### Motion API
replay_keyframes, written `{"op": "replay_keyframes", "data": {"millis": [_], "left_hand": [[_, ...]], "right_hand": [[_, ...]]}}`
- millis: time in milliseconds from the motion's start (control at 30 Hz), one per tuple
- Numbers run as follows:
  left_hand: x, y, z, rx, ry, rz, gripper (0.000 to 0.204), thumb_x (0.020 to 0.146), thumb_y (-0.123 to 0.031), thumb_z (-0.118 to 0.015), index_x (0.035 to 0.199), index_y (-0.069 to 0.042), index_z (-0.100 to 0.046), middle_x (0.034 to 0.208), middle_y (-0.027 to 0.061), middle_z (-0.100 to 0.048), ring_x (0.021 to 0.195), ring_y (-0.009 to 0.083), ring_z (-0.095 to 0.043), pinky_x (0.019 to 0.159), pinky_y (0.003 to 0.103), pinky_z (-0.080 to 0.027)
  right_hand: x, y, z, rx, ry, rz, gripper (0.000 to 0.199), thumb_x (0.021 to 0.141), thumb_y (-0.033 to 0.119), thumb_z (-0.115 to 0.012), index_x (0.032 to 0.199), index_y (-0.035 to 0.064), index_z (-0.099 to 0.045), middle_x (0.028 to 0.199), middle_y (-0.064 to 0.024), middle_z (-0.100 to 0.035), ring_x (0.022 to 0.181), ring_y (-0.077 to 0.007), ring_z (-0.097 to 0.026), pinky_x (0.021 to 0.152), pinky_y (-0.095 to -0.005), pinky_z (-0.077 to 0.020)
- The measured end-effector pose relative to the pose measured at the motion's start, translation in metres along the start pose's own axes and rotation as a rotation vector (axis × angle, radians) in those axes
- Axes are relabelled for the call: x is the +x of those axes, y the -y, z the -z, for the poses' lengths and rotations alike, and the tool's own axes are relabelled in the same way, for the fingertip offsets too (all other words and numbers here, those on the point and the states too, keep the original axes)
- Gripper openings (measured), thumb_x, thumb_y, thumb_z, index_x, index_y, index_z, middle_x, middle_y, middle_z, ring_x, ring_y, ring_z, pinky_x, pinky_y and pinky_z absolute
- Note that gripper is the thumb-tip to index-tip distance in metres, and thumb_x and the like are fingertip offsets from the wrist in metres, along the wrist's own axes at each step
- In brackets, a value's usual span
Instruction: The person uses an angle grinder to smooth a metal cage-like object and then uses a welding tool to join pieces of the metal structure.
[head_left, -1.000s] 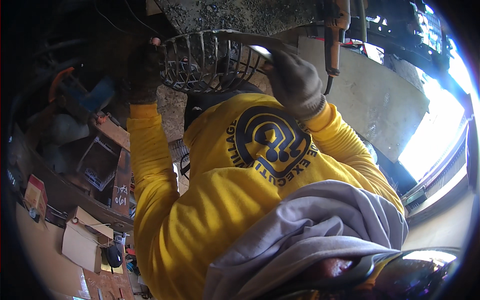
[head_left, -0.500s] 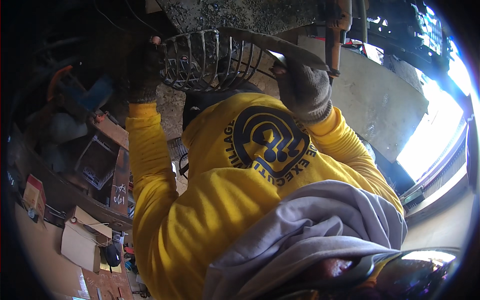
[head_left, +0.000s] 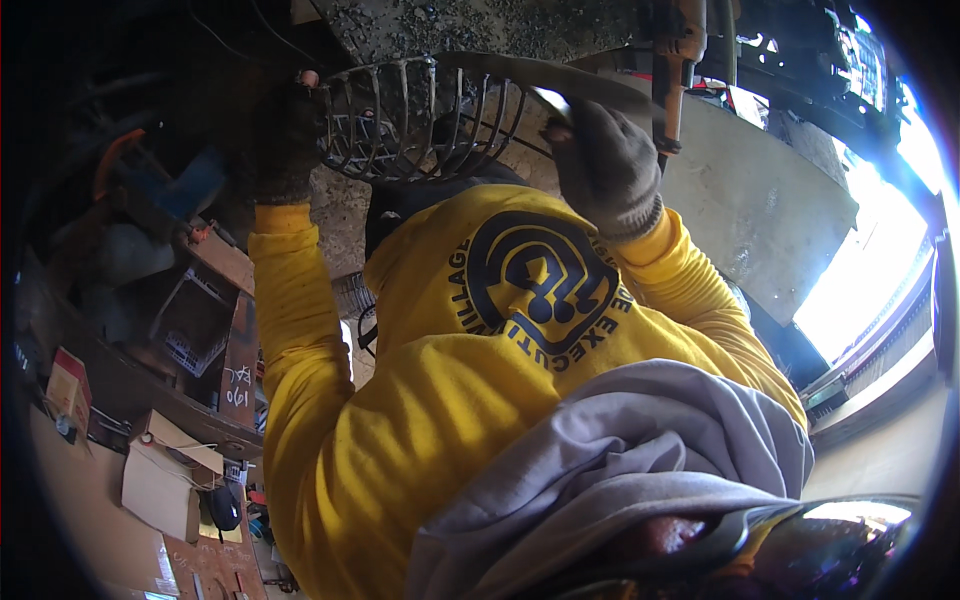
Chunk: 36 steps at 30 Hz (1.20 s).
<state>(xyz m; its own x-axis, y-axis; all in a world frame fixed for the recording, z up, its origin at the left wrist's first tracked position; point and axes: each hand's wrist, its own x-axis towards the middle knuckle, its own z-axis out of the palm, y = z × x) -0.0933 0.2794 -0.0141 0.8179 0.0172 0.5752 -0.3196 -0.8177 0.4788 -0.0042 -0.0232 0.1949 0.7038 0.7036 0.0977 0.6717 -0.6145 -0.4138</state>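
While both gloved hands reach out past the yellow sleeves, the left hand is closed around the rim of a wire basket and the right hand is clenched on its far edge. The basket looks stiff, light and open-barred, so the rim likely gives the surest hold.

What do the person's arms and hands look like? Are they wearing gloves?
Yes. Both arms are in bright yellow sweatshirt sleeves. The left hand wears a dark glove that is hard to make out in shadow. The right hand wears a grey knitted glove with a ribbed cuff. The sweatshirt has a dark round printed emblem.
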Motion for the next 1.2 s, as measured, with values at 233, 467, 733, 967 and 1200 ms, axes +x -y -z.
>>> {"op": "replay_keyframes", "data": {"millis": [233, 467, 733, 967, 1200], "left_hand": [[0.003, 0.000, 0.004, 0.019, -0.030, -0.034, 0.040, 0.088, -0.006, -0.064, 0.127, -0.009, -0.056, 0.104, 0.0131, -0.065, 0.091, 0.0314, -0.064, 0.077, 0.041, -0.053], [-0.009, 0.007, -0.003, -0.034, -0.030, 0.092, 0.034, 0.089, -0.009, -0.065, 0.122, -0.009, -0.058, 0.100, 0.0124, -0.066, 0.089, 0.0310, -0.064, 0.076, 0.039, -0.053], [0.000, 0.006, 0.000, 0.024, -0.042, -0.021, 0.029, 0.090, -0.013, -0.065, 0.118, -0.009, -0.060, 0.094, 0.0127, -0.066, 0.085, 0.0300, -0.064, 0.070, 0.039, -0.053], [-0.002, 0.000, -0.003, -0.094, -0.014, 0.204, 0.025, 0.090, -0.013, -0.065, 0.114, -0.006, -0.062, 0.092, 0.0135, -0.066, 0.087, 0.0300, -0.064, 0.074, 0.038, -0.053], [-0.003, 0.000, -0.002, -0.028, 0.013, 0.126, 0.035, 0.089, -0.008, -0.064, 0.123, -0.008, -0.058, 0.101, 0.0144, -0.065, 0.090, 0.0331, -0.064, 0.077, 0.040, -0.053]], "right_hand": [[-0.003, 0.002, -0.004, -0.036, 0.033, -0.020, 0.044, 0.084, 0.020, -0.070, 0.125, 0.0079, -0.059, 0.074, -0.0126, -0.065, 0.060, -0.0273, -0.066, 0.051, -0.0361, -0.0519], [0.001, 0.004, -0.004, -0.073, 0.090, -0.010, 0.043, 0.083, 0.020, -0.071, 0.122, 0.0077, -0.061, 0.077, -0.0127, -0.066, 0.064, -0.0285, -0.067, 0.055, -0.0363, -0.0534], [-0.002, 0.000, -0.002, -0.064, 0.065, 0.023, 0.043, 0.082, 0.018, -0.072, 0.123, 0.0091, -0.061, 0.076, -0.0140, -0.065, 0.062, -0.0300, -0.066, 0.053, -0.0373, -0.0521], [0.000, 0.003, 0.001, -0.013, -0.002, 0.037, 0.044, 0.082, 0.019, -0.072, 0.124, 0.0105, -0.061, 0.073, -0.0125, -0.064, 0.059, -0.0288, -0.065, 0.051, -0.0363, -0.0523], [-0.002, -0.001, 0.003, 0.006, -0.047, 0.046, 0.044, 0.082, 0.019, -0.072, 0.123, 0.0094, -0.061, 0.072, -0.0114, -0.064, 0.058, -0.0267, -0.065, 0.051, -0.0360, -0.0519]]}}
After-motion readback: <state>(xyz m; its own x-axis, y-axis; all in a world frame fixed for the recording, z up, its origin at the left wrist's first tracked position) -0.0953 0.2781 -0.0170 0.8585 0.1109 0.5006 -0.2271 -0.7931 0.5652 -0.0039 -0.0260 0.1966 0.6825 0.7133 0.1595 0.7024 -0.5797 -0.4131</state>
